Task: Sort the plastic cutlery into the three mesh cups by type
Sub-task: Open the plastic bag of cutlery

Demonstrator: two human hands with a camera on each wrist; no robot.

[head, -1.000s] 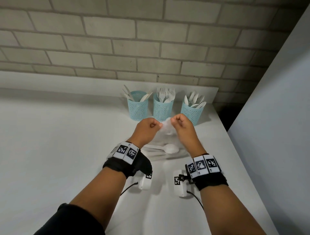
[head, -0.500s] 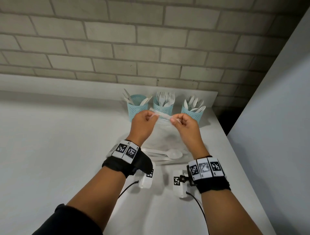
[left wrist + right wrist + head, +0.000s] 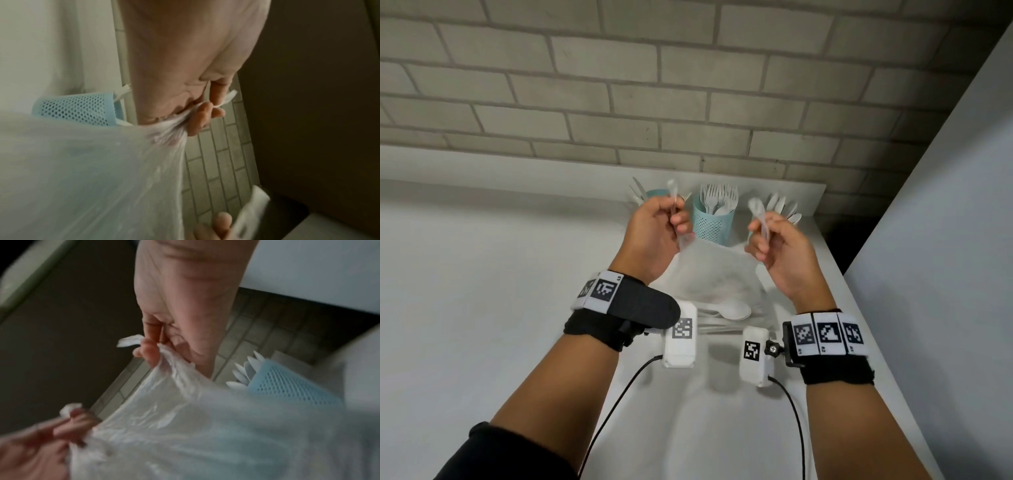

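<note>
A clear plastic bag (image 3: pixel 717 274) hangs stretched between both hands above the white counter. My left hand (image 3: pixel 677 219) pinches one bunched corner of the bag (image 3: pixel 92 178), and my right hand (image 3: pixel 763 236) pinches the other corner of the bag (image 3: pixel 205 426). Three blue mesh cups stand at the back. The middle cup (image 3: pixel 711 224) holds forks. The left cup (image 3: pixel 654 194) is mostly behind my left hand, and the right cup's spoons (image 3: pixel 781 205) show behind my right hand. A white spoon (image 3: pixel 733 310) and more cutlery lie on the counter under the bag.
A brick wall runs behind the cups. A grey panel (image 3: pixel 935 212) bounds the counter's right edge, with a dark gap at the back right corner. Two white wrist camera units with cables hang below the wrists.
Both hands rose from counter height and moved apart, each keeping its pinch on the bag. The bag's top is now stretched wide between them.
</note>
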